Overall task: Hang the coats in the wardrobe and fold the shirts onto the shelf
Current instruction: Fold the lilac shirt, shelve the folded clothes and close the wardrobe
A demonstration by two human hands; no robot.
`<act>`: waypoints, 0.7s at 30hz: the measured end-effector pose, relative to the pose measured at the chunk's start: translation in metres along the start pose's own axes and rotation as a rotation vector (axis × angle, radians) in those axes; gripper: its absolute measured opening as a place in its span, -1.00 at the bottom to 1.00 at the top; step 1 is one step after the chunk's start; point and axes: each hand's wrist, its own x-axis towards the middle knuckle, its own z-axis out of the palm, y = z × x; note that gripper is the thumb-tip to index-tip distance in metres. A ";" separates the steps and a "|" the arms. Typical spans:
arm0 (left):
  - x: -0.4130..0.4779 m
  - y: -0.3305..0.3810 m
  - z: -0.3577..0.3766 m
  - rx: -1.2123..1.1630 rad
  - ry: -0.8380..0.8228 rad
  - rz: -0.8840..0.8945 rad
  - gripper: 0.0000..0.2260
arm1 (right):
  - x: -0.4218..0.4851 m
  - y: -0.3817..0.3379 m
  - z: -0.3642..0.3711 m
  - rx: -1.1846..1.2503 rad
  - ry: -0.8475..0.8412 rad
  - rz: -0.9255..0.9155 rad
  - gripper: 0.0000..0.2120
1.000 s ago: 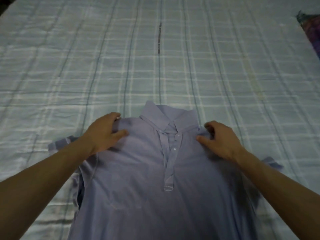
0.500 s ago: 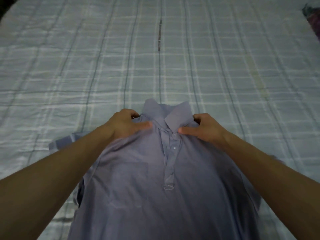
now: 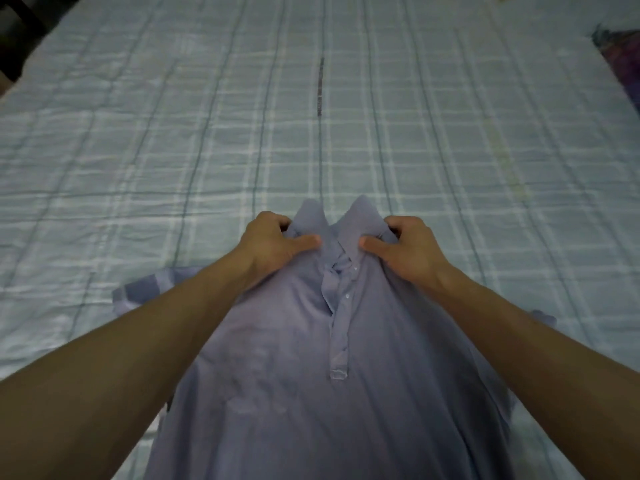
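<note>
A lilac-blue polo shirt (image 3: pixel 311 375) lies front-up on the bed, collar away from me, its button placket partly undone. My left hand (image 3: pixel 273 242) pinches the shirt's left shoulder just beside the collar, thumb on top and fingers curled under the cloth. My right hand (image 3: pixel 405 247) grips the right shoulder the same way. The collar stands up between the two hands. One short sleeve (image 3: pixel 149 289) sticks out from under my left forearm; the other sleeve is mostly hidden behind my right forearm.
A pale blue plaid bedspread (image 3: pixel 311 133) covers the whole bed beyond the shirt. A dark purple cloth (image 3: pixel 623 53) lies at the far right edge. A dark gap beside the bed shows at the top left corner (image 3: pixel 17 26).
Both hands slid inward along the shoulders toward the collar and gathered the cloth; the collar has been pushed up and stands higher than a second ago.
</note>
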 end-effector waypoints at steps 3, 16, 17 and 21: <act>-0.010 0.013 -0.003 0.009 0.148 0.020 -0.70 | -0.008 -0.012 -0.004 -0.058 0.063 -0.022 -0.72; -0.101 0.072 0.022 -0.099 0.270 0.280 -0.92 | -0.070 -0.086 0.007 0.174 0.133 -0.116 -0.71; -0.106 0.072 0.018 -0.105 0.250 0.286 -0.93 | -0.075 -0.088 0.002 0.195 0.097 -0.136 -0.67; -0.125 0.066 0.010 -0.153 0.059 0.354 -0.83 | -0.091 -0.086 -0.013 0.162 0.083 -0.172 -0.77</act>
